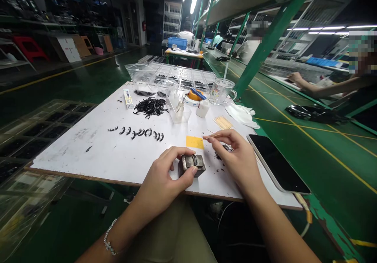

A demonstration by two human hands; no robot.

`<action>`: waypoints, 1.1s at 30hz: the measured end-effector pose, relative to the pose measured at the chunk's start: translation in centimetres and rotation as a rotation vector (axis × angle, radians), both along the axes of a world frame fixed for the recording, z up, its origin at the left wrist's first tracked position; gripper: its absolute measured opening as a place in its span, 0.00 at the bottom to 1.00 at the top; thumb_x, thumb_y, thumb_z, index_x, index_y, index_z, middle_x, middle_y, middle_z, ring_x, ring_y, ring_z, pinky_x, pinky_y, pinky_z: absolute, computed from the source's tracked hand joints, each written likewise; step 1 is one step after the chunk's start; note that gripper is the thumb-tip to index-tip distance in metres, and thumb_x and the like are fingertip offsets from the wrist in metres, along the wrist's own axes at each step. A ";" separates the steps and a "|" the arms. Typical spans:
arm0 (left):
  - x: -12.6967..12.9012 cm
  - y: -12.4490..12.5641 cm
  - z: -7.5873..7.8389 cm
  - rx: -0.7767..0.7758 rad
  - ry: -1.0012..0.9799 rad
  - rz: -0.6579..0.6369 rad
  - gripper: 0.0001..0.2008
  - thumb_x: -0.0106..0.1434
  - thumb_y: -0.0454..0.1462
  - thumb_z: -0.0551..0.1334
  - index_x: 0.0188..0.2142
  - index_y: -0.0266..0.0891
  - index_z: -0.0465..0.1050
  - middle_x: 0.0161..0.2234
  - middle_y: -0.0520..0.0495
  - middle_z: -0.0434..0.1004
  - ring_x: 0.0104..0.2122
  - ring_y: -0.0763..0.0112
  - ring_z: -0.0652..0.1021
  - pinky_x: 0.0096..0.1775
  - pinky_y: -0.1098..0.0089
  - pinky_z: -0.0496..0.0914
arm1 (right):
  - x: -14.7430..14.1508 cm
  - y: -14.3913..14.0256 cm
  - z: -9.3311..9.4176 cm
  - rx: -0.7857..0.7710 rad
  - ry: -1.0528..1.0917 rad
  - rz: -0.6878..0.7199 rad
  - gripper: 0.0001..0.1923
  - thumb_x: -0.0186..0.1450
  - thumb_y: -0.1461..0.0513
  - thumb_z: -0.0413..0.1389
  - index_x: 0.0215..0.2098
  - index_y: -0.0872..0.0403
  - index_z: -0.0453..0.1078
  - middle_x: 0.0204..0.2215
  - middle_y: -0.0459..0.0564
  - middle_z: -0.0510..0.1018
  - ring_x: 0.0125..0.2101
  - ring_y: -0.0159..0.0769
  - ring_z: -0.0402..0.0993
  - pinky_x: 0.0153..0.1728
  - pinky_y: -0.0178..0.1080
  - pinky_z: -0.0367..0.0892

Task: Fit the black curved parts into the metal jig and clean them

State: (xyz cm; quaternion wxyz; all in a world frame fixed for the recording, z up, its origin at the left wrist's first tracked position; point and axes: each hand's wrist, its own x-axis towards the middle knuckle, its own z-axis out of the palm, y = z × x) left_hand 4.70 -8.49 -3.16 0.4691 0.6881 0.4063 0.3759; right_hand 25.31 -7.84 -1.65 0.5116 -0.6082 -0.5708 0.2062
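Kid: Hands on a white board (97,153)! What is the left hand (165,178) holding?

Helper: It holds a small metal block (192,164). The fingers curl around it. The thumb is on the near side and the other fingers go over the far side.

Kid: What does the block look like?

Helper: It is grey and dull, a bit worn, with a slot cut in the top. It sits on the board near the front edge, just in front of a yellow square (194,142).

Kid: And the right hand (235,153)?

Helper: It pinches a thin wooden stick (212,136) between thumb and finger. The stick points left, over the yellow square. The other fingers are curled in.

Kid: What are the black bits?

Helper: A row of little curved black parts (138,132) lies in the middle of the board. A bigger pile (150,106) is farther back. A few black crumbs (225,148) are under the right hand.

Kid: What else is there?

Helper: A phone (278,164) lies to the right, screen dark. More sticks (223,122) lie behind the right hand. A clear mug (221,91) with a straw stands at the back, near a small white bottle (202,108).

Kid: Who is over there?

Helper: Another person's arm (321,88) rests on the next bench, well apart.
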 end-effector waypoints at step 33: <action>0.7 -0.1 0.3 0.036 -0.001 0.051 0.13 0.61 0.35 0.67 0.45 0.47 0.72 0.39 0.55 0.75 0.34 0.73 0.72 0.38 0.72 0.66 | -4.8 -3.9 -2.2 0.273 0.492 0.058 0.06 0.68 0.65 0.59 0.40 0.48 0.70 0.35 0.45 0.84 0.39 0.34 0.83 0.42 0.37 0.77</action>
